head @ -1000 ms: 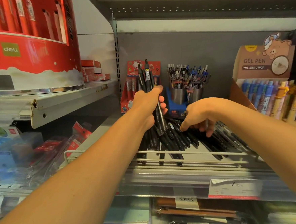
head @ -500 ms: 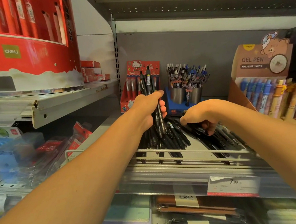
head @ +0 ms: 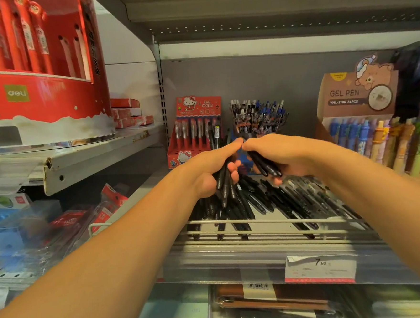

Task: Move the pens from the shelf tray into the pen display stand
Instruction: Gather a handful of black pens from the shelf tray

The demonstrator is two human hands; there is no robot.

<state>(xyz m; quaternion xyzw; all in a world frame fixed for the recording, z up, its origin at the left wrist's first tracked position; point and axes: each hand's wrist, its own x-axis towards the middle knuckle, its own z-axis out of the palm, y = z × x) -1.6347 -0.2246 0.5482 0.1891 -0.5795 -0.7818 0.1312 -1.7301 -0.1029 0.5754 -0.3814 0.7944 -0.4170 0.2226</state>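
Wire-fronted shelf tray (head: 265,218) strewn with loose black pens (head: 281,201); above it left hand (head: 212,166) clutches an upright pen bundle (head: 224,180), right hand (head: 283,153) grips a few more pens (head: 265,166), thumbs touching.

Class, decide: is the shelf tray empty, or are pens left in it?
Not empty: many black pens lie loose in the shelf tray, behind its wire rail.

Left hand (head: 210,167) gripping black pens (head: 222,182), right hand (head: 282,155) gripping more pens (head: 265,166)
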